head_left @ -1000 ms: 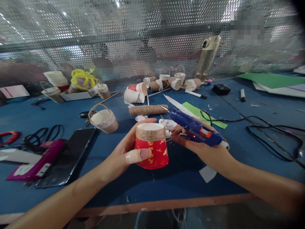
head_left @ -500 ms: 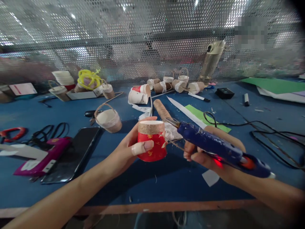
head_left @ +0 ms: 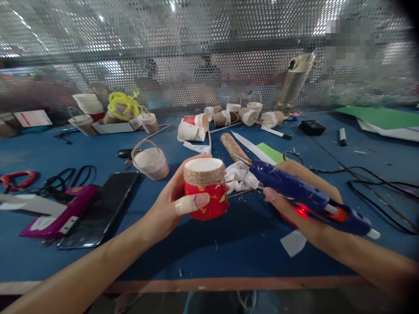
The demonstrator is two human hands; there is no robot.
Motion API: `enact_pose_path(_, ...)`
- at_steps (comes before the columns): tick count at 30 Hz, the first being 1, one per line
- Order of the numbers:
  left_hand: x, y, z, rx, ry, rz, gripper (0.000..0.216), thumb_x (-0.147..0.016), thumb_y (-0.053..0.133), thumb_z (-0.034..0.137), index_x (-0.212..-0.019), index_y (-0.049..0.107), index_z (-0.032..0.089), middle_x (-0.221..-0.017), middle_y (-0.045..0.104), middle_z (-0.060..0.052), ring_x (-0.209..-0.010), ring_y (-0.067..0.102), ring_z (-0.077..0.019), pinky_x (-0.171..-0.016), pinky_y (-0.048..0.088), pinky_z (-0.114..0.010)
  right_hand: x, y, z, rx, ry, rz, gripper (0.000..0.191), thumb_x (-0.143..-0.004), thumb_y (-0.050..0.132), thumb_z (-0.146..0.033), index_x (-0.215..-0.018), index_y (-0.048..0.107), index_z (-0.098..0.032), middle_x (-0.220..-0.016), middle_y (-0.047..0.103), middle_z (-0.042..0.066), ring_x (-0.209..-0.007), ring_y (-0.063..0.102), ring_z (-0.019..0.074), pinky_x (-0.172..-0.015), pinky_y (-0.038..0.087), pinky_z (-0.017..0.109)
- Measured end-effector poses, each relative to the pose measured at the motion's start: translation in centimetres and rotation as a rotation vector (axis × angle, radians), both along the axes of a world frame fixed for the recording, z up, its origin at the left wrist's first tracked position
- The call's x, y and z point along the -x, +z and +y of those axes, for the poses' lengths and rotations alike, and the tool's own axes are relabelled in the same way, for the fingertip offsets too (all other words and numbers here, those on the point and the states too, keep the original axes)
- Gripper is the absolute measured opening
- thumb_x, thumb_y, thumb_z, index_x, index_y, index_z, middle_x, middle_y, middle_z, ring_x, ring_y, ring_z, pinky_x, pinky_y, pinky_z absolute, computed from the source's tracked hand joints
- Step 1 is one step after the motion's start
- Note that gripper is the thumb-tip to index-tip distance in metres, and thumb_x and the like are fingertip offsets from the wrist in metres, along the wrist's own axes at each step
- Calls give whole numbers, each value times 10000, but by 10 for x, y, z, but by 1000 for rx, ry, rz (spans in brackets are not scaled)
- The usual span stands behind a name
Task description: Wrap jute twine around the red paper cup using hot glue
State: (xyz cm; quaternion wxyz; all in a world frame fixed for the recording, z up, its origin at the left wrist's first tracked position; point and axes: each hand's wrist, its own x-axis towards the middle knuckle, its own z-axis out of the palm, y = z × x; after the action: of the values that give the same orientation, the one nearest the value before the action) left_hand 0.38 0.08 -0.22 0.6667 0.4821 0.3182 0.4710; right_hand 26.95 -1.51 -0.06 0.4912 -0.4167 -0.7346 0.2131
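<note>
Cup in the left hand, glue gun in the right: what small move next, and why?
Probably swing the right hand inward so the glue gun touches its nozzle to the red cup just below the twine band. Twine covers only the upper part, the red below is unwrapped, and the nozzle is apart from the cup, which the left hand grips.

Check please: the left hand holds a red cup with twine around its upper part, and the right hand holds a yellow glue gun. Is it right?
Not quite: the head view shows that the glue gun in the right hand is blue, not yellow. The left hand does hold a red cup with twine around its upper part.
</note>
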Motion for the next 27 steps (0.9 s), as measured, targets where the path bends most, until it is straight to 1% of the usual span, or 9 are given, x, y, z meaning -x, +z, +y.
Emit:
enact_pose_path(3, 2, -1, -1, -31, 9, 18, 753, -751, 887, 363, -1437, 586, 284, -1346, 740, -123, -1178, 736, -430, -962, 632, -539, -1, -2, -3, 53, 82, -20, 221, -929, 699, -194, -779, 553, -268, -732, 563, -20, -619, 520, 161, -612, 432, 349)
enact_pose_path(6, 3, -1, -1, -49, 25, 41, 755, -752, 890, 380, -1438, 595, 271, -1370, 735, -123, -1216, 716, -419, -985, 628, -510, -3, -3, -4, 66, 139, -79, 245, -900, 691, -168, -762, 508, -255, -706, 534, -32, -589, 482, 140, -562, 391, 317)
enact_pose_path(9, 4, 0, 0, -50, -5, 28, 727, -792, 867, 359, -1453, 574, 282, -1399, 722, -118, -1203, 730, -400, -995, 629, -507, -5, -4, -2, 15, 161, -114, 271, -868, 674, -130, -748, 463, -250, -679, 510, -43, -576, 454, 127, -531, 362, 291)
enact_pose_path(11, 4, -1, 0, -58, -38, 16, 723, -815, 853, 355, -1467, 549, 292, -1405, 714, -122, -1164, 750, -393, -983, 636, -525, -7, -6, -1, -4, 179, -124, 266, -857, 669, -118, -759, 458, -248, -685, 501, -48, -580, 444, 121, -535, 363, 283)
enact_pose_path(13, 4, -2, 0, -83, -42, 35, 712, -829, 844, 365, -1470, 543, 295, -1393, 713, -124, -1163, 745, -387, -979, 637, -525, -7, -8, -1, -6, 192, -138, 271, -857, 678, -119, -770, 456, -247, -696, 493, -52, -589, 442, 118, -546, 360, 280)
enact_pose_path(17, 4, -7, 0, -143, 33, 131, 686, -827, 854, 363, -1453, 577, 310, -1374, 706, -93, -1234, 689, -359, -1013, 619, -466, -5, -10, -5, -26, 171, -148, 282, -886, 636, -110, -758, 423, -244, -696, 455, -57, -595, 415, 116, -565, 321, 289)
enact_pose_path(19, 4, -8, 0, -169, 58, 158, 675, -833, 853, 354, -1451, 585, 317, -1367, 706, -85, -1232, 685, -348, -1022, 614, -452, -4, -10, -7, -21, 151, -152, 274, -896, 617, -108, -760, 420, -242, -701, 449, -55, -600, 402, 118, -571, 305, 295)
enact_pose_path(24, 8, -8, 0, -222, 15, 151, 662, -885, 808, 321, -1493, 547, 346, -1370, 708, -73, -1192, 713, -328, -1007, 627, -446, -5, -10, -7, -6, 155, -123, 316, -844, 696, -133, -760, 412, -243, -706, 430, -58, -595, 380, 115, -554, 300, 294)
enact_pose_path(27, 8, -7, 0, -239, 17, 155, 666, -884, 807, 332, -1495, 543, 349, -1352, 713, -71, -1164, 725, -326, -1006, 626, -458, -5, -10, -7, -17, 147, -136, 322, -857, 685, -132, -763, 399, -245, -704, 428, -55, -597, 380, 120, -559, 300, 299)
